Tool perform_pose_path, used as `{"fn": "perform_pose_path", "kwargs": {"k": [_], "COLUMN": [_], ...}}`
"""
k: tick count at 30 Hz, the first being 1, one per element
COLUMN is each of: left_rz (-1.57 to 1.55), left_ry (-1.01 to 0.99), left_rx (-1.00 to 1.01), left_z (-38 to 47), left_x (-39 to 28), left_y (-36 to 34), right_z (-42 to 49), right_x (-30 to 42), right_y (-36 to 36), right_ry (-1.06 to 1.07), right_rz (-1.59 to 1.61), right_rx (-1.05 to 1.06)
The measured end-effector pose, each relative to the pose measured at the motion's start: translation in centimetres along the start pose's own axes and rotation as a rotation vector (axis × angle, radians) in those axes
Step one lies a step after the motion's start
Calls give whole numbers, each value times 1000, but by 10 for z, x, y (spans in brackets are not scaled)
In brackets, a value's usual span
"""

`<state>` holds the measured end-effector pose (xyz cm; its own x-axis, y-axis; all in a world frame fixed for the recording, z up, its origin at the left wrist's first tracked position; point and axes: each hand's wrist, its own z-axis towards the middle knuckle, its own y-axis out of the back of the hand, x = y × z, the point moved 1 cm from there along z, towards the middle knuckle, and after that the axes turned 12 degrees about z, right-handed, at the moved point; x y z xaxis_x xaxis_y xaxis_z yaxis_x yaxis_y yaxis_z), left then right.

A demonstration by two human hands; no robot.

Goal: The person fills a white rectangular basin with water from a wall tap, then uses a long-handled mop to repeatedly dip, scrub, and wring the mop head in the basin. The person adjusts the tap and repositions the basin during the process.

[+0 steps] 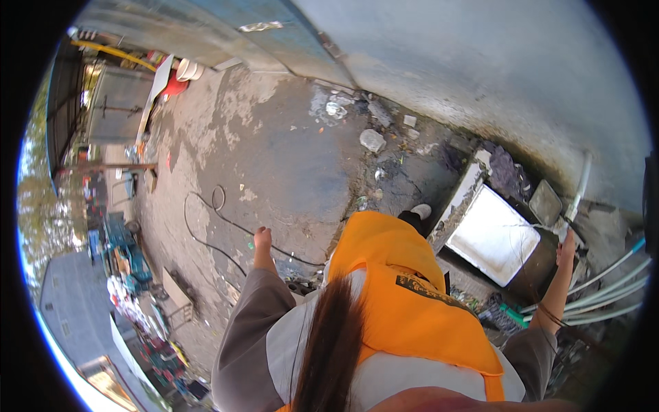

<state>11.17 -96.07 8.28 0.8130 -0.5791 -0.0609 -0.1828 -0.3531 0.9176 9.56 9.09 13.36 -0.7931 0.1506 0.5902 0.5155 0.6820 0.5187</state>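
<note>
My left hand [263,238] hangs at my left side above the concrete ground, its fingers curled; whether anything is in it cannot be seen. Beneath and beside it, a thin dark hose [226,221] lies looped on the ground. My right hand [565,248] reaches to the tap end of a pale wall pipe [583,177], beside a white basin [494,234]. The fingers are partly hidden, so their grip is unclear. A thin, clear streak runs from the tap towards the basin. An orange apron [406,319] covers my front.
A grey metal tray [545,203] leans behind the basin. Pale hoses [607,298] lie to the right. Rubble, including a stone block [372,140], lies along the wall [473,67]. Buckets [189,70], carts [123,247] and piled goods stand farther left.
</note>
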Motion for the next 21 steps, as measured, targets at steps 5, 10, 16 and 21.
{"fn": "perform_pose_path", "kwargs": {"k": [5, 10, 16, 21], "left_rz": [72, 278, 172, 125], "left_ry": [124, 313, 462, 432], "left_rx": [39, 240, 456, 58], "left_z": [-68, -123, -88, 7], "left_x": [124, 239, 264, 211], "left_y": [-23, -53, -53, -12], "right_z": [17, 0, -70, -138], "right_x": [-4, -7, 38, 80], "right_y": [10, -21, -117, -295], "right_ry": [-380, 572, 813, 793], "right_rz": [313, -673, -572, -231], "right_rx": [26, -485, -463, 88]}}
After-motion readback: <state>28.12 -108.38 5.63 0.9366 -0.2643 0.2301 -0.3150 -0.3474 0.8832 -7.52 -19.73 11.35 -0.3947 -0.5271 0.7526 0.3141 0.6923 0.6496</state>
